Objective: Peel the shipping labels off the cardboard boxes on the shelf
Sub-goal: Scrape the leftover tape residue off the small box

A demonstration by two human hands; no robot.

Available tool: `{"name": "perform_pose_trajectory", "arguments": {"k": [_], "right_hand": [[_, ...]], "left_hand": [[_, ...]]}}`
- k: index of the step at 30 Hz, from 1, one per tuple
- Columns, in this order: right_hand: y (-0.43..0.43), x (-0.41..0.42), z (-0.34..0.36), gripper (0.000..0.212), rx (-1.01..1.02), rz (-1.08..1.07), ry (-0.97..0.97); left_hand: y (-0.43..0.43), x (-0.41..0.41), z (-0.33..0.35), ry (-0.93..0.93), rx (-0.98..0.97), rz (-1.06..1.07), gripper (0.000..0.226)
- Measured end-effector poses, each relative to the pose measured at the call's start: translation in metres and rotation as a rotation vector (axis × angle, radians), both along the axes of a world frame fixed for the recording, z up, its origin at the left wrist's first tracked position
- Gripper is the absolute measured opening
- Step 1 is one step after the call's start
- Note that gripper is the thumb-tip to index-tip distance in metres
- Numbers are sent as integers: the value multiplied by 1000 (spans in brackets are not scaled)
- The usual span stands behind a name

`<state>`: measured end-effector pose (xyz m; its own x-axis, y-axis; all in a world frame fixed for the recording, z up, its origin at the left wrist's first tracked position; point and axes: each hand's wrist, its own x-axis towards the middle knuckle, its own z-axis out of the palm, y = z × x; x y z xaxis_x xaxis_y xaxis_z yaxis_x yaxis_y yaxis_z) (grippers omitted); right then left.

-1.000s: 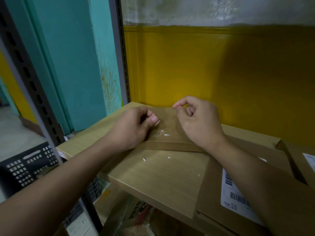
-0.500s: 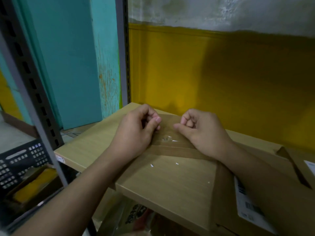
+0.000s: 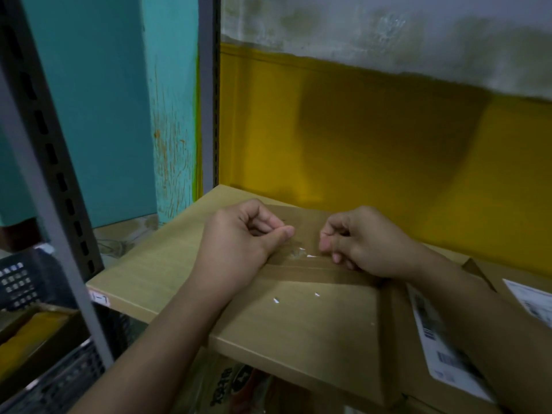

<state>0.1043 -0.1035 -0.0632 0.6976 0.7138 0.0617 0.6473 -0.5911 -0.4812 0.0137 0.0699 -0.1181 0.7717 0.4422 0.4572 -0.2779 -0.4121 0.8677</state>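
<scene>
A flat brown cardboard box (image 3: pixel 310 274) lies on the shelf board (image 3: pixel 155 264). On its top are shiny label residue and small white label scraps (image 3: pixel 302 251). My left hand (image 3: pixel 242 243) rests on the box's left part, fingers curled and thumb laid against the forefinger, with nothing visible in it. My right hand (image 3: pixel 367 243) has its fingers curled and its fingertips down on the box beside the scraps. Further right, a second cardboard box (image 3: pixel 400 330) carries a white shipping label (image 3: pixel 439 339), partly hidden by my right forearm.
More white scraps (image 3: pixel 276 300) lie on the board near its front edge. Another label (image 3: pixel 534 303) shows at the far right. A slotted metal upright (image 3: pixel 56 180) stands at the left and a dark crate (image 3: pixel 21 282) lower left. The yellow wall (image 3: pixel 373 138) closes the back.
My right hand came down from a raised pinch, and its fingertips now touch the box top. My left hand stayed in place. The view shifted slightly left.
</scene>
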Motion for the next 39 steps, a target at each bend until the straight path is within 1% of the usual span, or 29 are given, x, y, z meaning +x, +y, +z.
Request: {"name": "perform_pose_trajectory", "arguments": {"k": [2, 5, 9, 13, 16, 19, 21, 23, 26, 28, 32, 35, 39], "right_hand": [[-8, -3, 11, 14, -139, -2, 26], [-12, -5, 17, 17, -244, -9, 67], [-6, -5, 19, 23, -397, 86, 0], [1, -5, 22, 30, -580, 135, -16], [4, -6, 29, 32, -678, 123, 42], [2, -10, 42, 27, -633, 91, 222], [0, -14, 45, 25, -617, 79, 255], [-2, -18, 45, 29, -629, 76, 205], [-9, -33, 43, 33, -664, 78, 76], [-15, -46, 37, 33, -646, 77, -21], [-20, -67, 15, 25, -411, 18, -111], [-19, -71, -7, 28, -351, -29, -229], [-24, -73, -26, 42, -312, -31, -218]], "left_hand": [[0, 0, 0, 20, 24, 23, 18], [0, 3, -3, 24, 75, 36, 21], [-4, 4, -3, -48, 155, 6, 17], [-4, 5, -5, -52, 191, -3, 14], [-4, 6, -5, -22, 199, -17, 14], [-5, 3, 0, 21, 236, -25, 12], [-8, -1, 7, 79, 326, -29, 7], [-12, -3, 12, 145, 425, -45, 4], [-16, 0, 18, 222, 560, -41, 15], [-15, 3, 23, 282, 630, -43, 20], [-14, 10, 29, 405, 648, -85, 10], [-16, 10, 28, 386, 645, -96, 10], [-15, -2, 23, 230, 612, -73, 10]]}}
